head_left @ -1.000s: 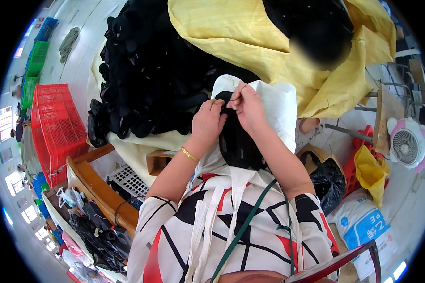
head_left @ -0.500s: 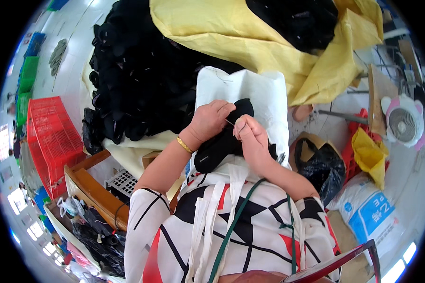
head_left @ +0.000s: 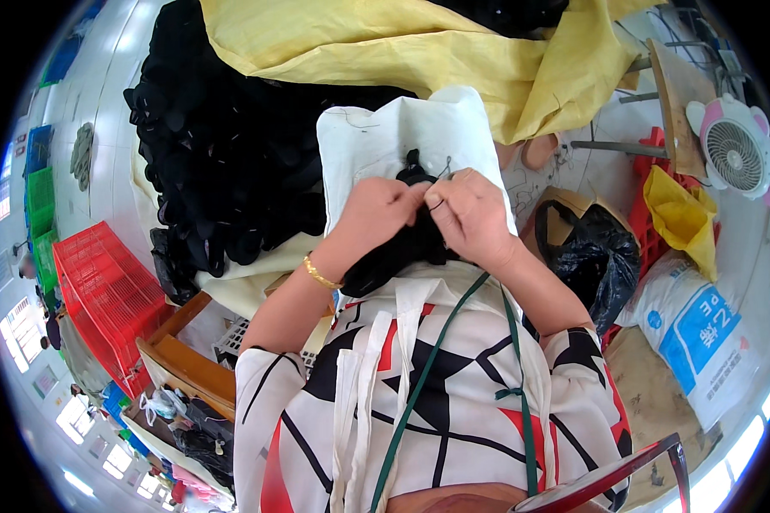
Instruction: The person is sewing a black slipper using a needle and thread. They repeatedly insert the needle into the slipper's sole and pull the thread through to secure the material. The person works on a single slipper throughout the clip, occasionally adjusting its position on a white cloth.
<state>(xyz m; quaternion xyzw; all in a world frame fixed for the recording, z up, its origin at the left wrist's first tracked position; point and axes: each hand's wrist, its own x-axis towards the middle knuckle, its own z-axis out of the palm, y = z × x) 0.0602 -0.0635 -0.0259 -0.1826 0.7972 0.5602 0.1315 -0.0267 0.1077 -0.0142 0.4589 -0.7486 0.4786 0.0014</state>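
Head view: both hands are close together over the lap, fingertips nearly meeting. Left hand (head_left: 376, 212) has its fingers bent in, thumb and fingers pinching the upper part of a black cloth piece (head_left: 393, 263); exact bit in the grip is hidden. Right hand (head_left: 477, 215) has thumb and forefinger pressed together on a dark thread (head_left: 437, 205), which shows as a short line at the fingertips. Some thin thing pokes up just above the right forefinger, too small to identify.

Black cloth piece sits on the lap, below and between the hands, partly covered by them, on a white cloth (head_left: 351, 141). Gold bracelet (head_left: 322, 272) on left wrist.

Around: big heap of black pieces (head_left: 218, 145) ahead and to the left, yellow sheet (head_left: 385, 47) running across the far side. Left: red plastic basket (head_left: 111, 295), tilted in view, with a wooden frame (head_left: 192, 368) just beside it. Right: black plastic bag (head_left: 603, 261) in a cardboard box, yellow bag (head_left: 680, 214), white-and-blue sack (head_left: 701, 333). Pink-and-white fan (head_left: 734, 152) farther right, near a wooden board (head_left: 680, 111).
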